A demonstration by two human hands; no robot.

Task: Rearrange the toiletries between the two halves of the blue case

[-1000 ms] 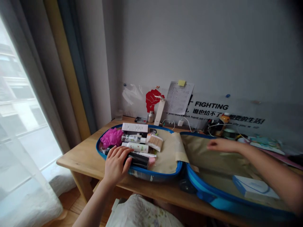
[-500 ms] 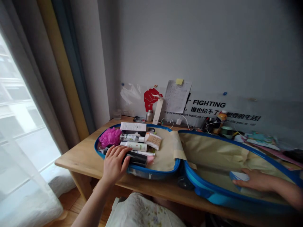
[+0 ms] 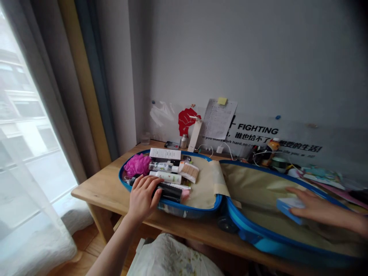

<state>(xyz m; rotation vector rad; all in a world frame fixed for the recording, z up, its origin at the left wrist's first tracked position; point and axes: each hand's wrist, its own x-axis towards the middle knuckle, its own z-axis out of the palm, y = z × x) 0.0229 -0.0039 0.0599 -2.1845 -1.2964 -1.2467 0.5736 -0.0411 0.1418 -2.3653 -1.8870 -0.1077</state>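
Resting hand, one: the left hand point(image 3: 143, 197) is lying across one black cylinder point(image 3: 171, 193), fingers staying close together and thumb standing apart; whether they are clamping cannot be told, as the palm is hiding the contact.
Holding hand, one: the right hand point(image 3: 312, 207), blurred, is gripping one blue-and-white box point(image 3: 284, 209) between thumb and fingers; the box is projecting from the fingertips, over the right half of the suitcase.
Suitcase, one: a blue suitcase point(image 3: 198, 209) is lying open in two halves, the left one beneath the left fingers, the right one beneath the right.
Bottles, two: one clear bottle point(image 3: 161, 166) and one white bottle point(image 3: 168, 177) are lying just beyond the left fingertips, the white one nearer.
Pink puff, one: a mesh puff point(image 3: 138, 165) is sitting beyond and slightly left of the left fingers.
White carton, one: a printed carton point(image 3: 165, 153) is lying farthest beyond the left fingers.
Swab pack, one: a pack of cotton swabs point(image 3: 189, 171) is lying right of the left fingertips.
Wooden desk, one: a desk point(image 3: 100, 184) is supporting the suitcase.
Obstruction: the left fingers are covering part of the cylinder; the right hand is masking the box's far end.
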